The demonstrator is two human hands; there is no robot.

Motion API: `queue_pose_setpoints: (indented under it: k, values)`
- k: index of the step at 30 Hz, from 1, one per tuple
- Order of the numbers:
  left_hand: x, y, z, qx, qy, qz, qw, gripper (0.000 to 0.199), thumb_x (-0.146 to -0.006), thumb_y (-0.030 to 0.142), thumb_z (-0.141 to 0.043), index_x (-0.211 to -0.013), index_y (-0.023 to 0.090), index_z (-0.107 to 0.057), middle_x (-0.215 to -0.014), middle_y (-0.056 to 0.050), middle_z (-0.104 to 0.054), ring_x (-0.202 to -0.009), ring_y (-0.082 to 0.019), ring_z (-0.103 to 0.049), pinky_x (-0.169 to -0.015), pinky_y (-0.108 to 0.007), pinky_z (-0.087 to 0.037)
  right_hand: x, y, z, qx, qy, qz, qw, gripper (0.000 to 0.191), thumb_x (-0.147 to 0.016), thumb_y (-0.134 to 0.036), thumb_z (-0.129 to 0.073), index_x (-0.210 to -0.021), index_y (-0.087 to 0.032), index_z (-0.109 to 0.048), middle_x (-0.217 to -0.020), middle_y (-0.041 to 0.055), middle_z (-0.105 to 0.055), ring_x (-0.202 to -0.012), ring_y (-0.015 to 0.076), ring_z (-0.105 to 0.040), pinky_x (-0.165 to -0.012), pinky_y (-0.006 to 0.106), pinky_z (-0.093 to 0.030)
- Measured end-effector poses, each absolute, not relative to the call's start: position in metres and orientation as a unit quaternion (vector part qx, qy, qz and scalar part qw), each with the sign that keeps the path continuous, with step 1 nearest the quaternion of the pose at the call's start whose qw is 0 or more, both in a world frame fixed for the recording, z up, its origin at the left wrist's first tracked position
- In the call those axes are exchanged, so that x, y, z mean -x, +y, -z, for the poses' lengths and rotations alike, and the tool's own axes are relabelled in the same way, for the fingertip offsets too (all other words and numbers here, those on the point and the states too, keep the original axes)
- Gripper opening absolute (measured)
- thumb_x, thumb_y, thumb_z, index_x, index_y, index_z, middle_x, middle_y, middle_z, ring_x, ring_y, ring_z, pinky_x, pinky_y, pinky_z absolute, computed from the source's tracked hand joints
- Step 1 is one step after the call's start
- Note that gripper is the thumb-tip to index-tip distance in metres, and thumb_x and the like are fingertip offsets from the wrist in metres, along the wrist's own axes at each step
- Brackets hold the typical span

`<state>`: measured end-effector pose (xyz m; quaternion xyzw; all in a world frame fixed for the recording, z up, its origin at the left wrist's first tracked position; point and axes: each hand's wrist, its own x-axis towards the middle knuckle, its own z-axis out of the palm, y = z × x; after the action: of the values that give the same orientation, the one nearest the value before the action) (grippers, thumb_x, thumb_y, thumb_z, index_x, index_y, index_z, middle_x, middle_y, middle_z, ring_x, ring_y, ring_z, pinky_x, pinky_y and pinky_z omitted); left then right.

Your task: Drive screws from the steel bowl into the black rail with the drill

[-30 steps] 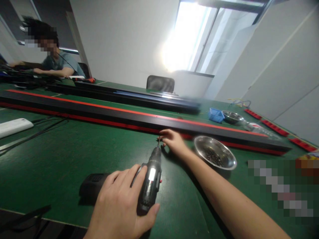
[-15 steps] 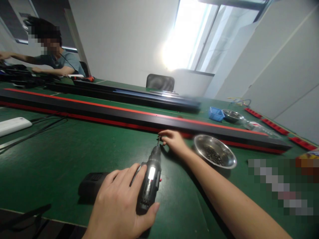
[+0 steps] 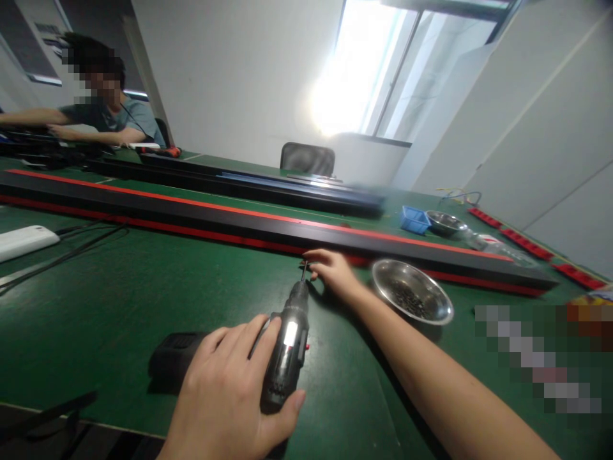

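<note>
My left hand [image 3: 230,377] is wrapped over a black cordless drill [image 3: 290,338] that lies on its side, its battery end showing left of my wrist. The drill's bit points away from me. At the bit's tip, the fingers of my right hand [image 3: 332,275] are pinched together; what they hold is too small to make out. Just beyond those fingers runs a long black bar with red edges [image 3: 215,220], lying across the table. Right of my right hand stands a steel bowl [image 3: 383,281] with many small dark screws [image 3: 409,300] in it.
Behind the long bar lie more dark bars [image 3: 287,185]. A blue basket [image 3: 414,219] and a second steel bowl [image 3: 446,222] stand at the back right. A white power strip [image 3: 26,243] with cables is at left. Another person [image 3: 115,121] sits at the far left.
Both my hands and the drill stay nearly in place. The other person at the far left has shifted their arms slightly.
</note>
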<state>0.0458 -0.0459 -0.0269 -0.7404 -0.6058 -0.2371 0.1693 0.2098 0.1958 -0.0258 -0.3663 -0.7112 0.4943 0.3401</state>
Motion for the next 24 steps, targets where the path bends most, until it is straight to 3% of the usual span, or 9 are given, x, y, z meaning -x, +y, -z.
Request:
queue_pose_setpoints:
  k: [8,16,24]
  values:
    - [-0.0467,-0.0458,0.0274,0.739,-0.609,0.240,0.163,0.068,-0.080,0.052,-0.064,-0.138,0.017,-0.059,-0.130,-0.011,-0.067,-0.111,-0.032,-0.061,-0.098,-0.048,-0.037,-0.2086,0.1927,0.0224,0.387,-0.704,-0.484,0.346,0.036,-0.073,-0.016,-0.062,-0.106,-0.013,-0.077,-0.107,0.0114,-0.076,-0.065,0.0121,-0.063,-0.066,0.029,-0.056]
    - [-0.0460,-0.0463,0.0274,0.737,-0.611,0.243,0.157,0.067,-0.080,0.053,-0.064,-0.137,0.018,-0.059,-0.131,-0.011,-0.067,-0.112,-0.032,-0.061,-0.098,-0.048,-0.037,-0.2112,0.1900,0.0178,0.409,-0.704,-0.478,0.330,0.038,-0.078,-0.024,-0.062,-0.111,-0.011,-0.077,-0.081,0.0074,-0.074,-0.056,0.0117,-0.058,-0.056,0.026,-0.049]
    - [-0.0467,-0.0451,0.0262,0.740,-0.609,0.239,0.159,0.066,-0.080,0.052,-0.065,-0.136,0.018,-0.059,-0.130,-0.011,-0.067,-0.112,-0.032,-0.061,-0.098,-0.048,-0.038,-0.2098,0.1915,0.0225,0.391,-0.720,-0.462,0.341,0.032,-0.077,-0.021,-0.063,-0.103,-0.013,-0.079,-0.098,0.0113,-0.078,-0.063,0.0137,-0.064,-0.061,0.028,-0.054]
